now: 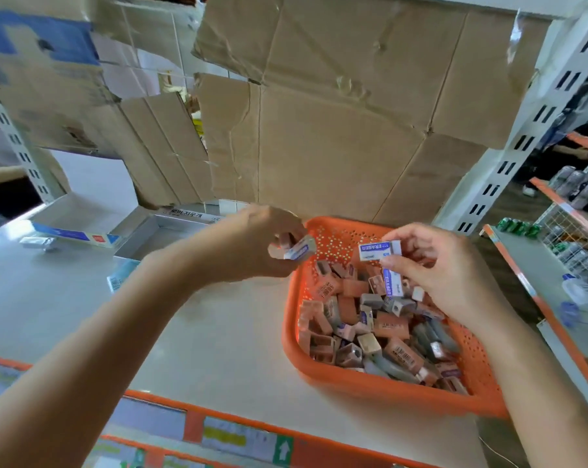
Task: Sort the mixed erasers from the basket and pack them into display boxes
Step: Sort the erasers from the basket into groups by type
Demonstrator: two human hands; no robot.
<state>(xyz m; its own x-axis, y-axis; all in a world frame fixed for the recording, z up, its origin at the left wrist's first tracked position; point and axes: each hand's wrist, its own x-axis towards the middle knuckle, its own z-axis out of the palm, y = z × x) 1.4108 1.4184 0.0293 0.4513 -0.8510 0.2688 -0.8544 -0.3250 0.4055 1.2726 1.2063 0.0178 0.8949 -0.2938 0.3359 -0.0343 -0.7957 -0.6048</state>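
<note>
Pinches one sleeved block eraser (301,250) in left hand (252,244) by the rim of one perforated orange plastic basket (370,386); grips two more erasers (375,249) in right hand (444,265) above its heap (360,329) of blocks on smooth desk (201,332).

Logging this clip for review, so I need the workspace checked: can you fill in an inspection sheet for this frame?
surface: pale shelf top, orange front edge.
job's things: orange basket holds mixed pink, grey and white erasers; open display box stands left of it, apart.
clutter: blue-and-white carton, small blue packet, both left.
grippers: left hand grips one white-and-blue eraser; right hand grips two labelled erasers.
cables: nothing seen.
surroundings: flattened cardboard behind, slotted uprights, green cans on the next shelf.
</note>
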